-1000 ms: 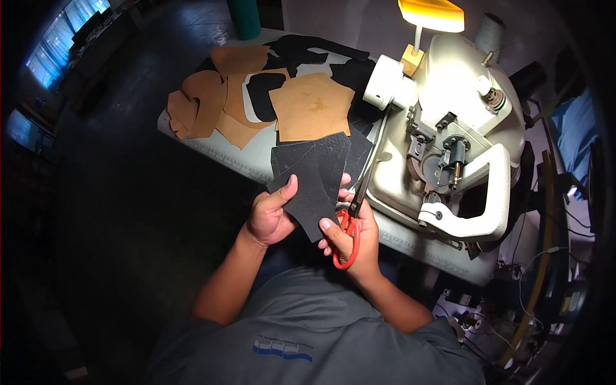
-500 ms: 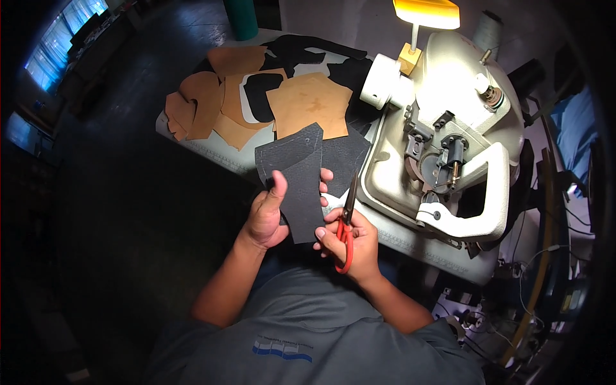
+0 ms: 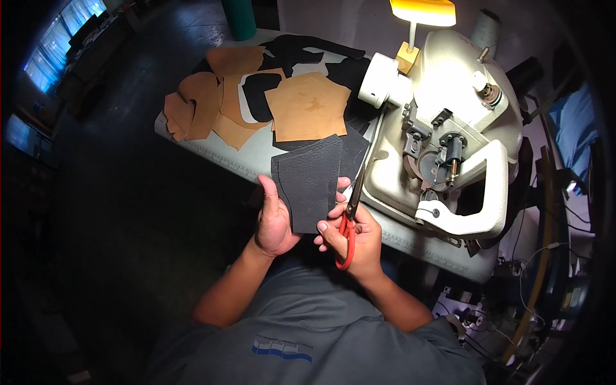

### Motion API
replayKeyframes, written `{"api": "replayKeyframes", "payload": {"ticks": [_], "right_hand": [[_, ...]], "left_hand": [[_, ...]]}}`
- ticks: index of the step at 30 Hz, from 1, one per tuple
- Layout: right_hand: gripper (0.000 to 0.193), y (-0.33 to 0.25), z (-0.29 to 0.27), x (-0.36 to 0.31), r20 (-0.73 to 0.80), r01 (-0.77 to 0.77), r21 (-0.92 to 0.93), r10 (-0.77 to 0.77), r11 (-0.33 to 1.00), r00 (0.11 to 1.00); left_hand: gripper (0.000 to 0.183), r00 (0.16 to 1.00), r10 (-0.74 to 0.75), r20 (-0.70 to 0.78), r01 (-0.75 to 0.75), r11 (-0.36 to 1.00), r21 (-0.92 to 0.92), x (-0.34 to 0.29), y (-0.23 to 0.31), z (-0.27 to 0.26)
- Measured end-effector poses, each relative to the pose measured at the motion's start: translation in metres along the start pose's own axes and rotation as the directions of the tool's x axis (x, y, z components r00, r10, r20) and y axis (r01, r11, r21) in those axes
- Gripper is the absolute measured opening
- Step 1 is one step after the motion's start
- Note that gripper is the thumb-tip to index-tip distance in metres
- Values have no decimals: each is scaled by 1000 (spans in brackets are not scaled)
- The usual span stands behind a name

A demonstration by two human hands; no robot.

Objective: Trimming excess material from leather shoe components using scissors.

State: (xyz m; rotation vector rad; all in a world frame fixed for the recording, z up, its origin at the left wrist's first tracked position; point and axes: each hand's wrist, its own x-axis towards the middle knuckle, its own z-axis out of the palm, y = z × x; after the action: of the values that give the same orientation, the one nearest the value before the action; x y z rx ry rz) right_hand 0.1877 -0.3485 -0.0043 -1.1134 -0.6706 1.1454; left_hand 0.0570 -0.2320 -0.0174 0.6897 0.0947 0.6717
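Note:
A black leather piece (image 3: 309,183) with a pebbled face lies across my left hand (image 3: 277,224). That hand supports it from below, thumb raised clear of its left edge and fingertips showing past its right edge. A second dark edge shows along both sides of the piece. My right hand (image 3: 359,240) pinches the lower right corner between thumb and fingers. Hooked in the same hand is a pair of scissors (image 3: 347,239) with red handles, blades pointing up and away, beside the leather.
Tan leather pieces (image 3: 308,109) and black leather pieces (image 3: 321,48) overlap on the white table (image 3: 256,153). To the right stands a cream sewing-type machine (image 3: 462,83) with a curved guard (image 3: 497,186), under a yellow lamp (image 3: 423,11). A green cylinder (image 3: 239,18) is behind the table.
The black leather piece has shifted right and turned, and its broad pebbled face now shows. My left thumb has swung away from it. The scissors stay in my right hand.

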Motion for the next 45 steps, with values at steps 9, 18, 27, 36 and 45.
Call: {"api": "replayKeyframes", "payload": {"ticks": [9,18,27,36,45], "right_hand": [[23,3,-3,-1,-5,-4,1,4,1000,1000],[22,3,-5,-3,3,12,-7,-12,1000,1000],[23,-1,-4,-1,-21,-1,-20,1,1000,1000],[23,-5,-3,0,-33,-10,-10,9,1000,999],[23,-3,-5,0,-33,-6,-15,5,1000,999]], "left_hand": [[109,996,42,-78,-41,999,9,0,2,9],[108,994,68,-88,-68,998,1,2,2,14],[108,996,78,-40,-74,994,83,0,-1,10],[72,999,-13,-40,19,989,149,-3,6,14],[65,998,-41,-54,48,991,128,-4,6,15]]}}
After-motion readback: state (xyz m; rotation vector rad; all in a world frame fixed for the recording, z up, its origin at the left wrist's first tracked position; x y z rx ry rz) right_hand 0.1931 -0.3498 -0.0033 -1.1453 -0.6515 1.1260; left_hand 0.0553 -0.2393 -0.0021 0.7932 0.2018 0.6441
